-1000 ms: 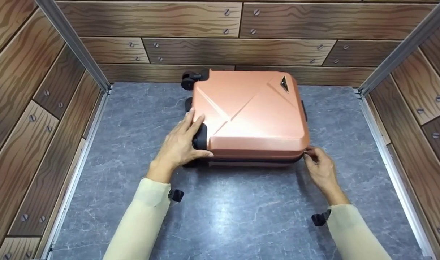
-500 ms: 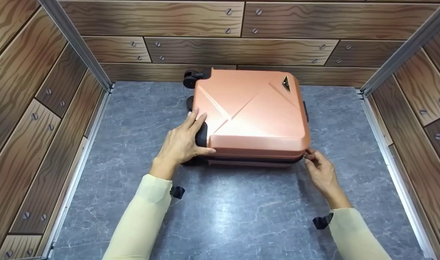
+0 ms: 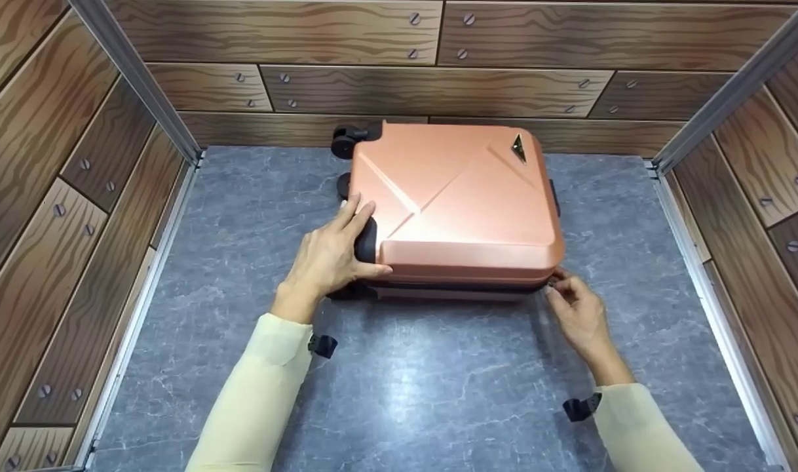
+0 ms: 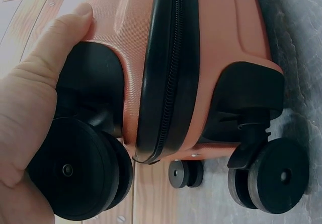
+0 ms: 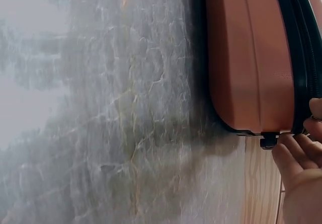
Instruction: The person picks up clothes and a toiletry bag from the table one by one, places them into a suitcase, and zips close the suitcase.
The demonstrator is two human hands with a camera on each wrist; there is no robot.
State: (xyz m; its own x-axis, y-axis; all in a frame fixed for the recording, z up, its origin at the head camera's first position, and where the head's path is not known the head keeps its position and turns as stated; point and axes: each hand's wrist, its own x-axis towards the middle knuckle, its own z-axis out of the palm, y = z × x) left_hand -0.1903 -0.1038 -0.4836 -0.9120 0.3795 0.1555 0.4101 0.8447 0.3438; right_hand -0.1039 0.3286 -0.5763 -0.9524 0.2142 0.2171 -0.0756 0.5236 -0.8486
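A rose-gold hard-shell suitcase (image 3: 464, 196) lies flat on the grey floor, with its black wheels (image 4: 75, 168) at the left end. My left hand (image 3: 327, 259) rests over the near left corner, fingers extended at the top edge and thumb along the near side. At the near right corner, my right hand (image 3: 579, 311) pinches the zipper pull, mostly hidden by the fingertips. The black-edged zipper (image 4: 173, 58) runs round the side between the two shells. In the right wrist view, the curled right fingers (image 5: 287, 158) are beside a small black foot (image 5: 268, 141).
Grey marble-patterned floor (image 3: 399, 393) surrounds the suitcase. Wood-patterned walls (image 3: 346, 33) stand at the back and both sides, joined by metal corner posts (image 3: 133, 78). The suitcase's far edge is near the back wall. A black side handle (image 3: 555, 198) shows at its right end.
My right hand has shifted slightly left and under the near right corner, still at the zipper. My left hand keeps its place on the suitcase, which stays almost where it was.
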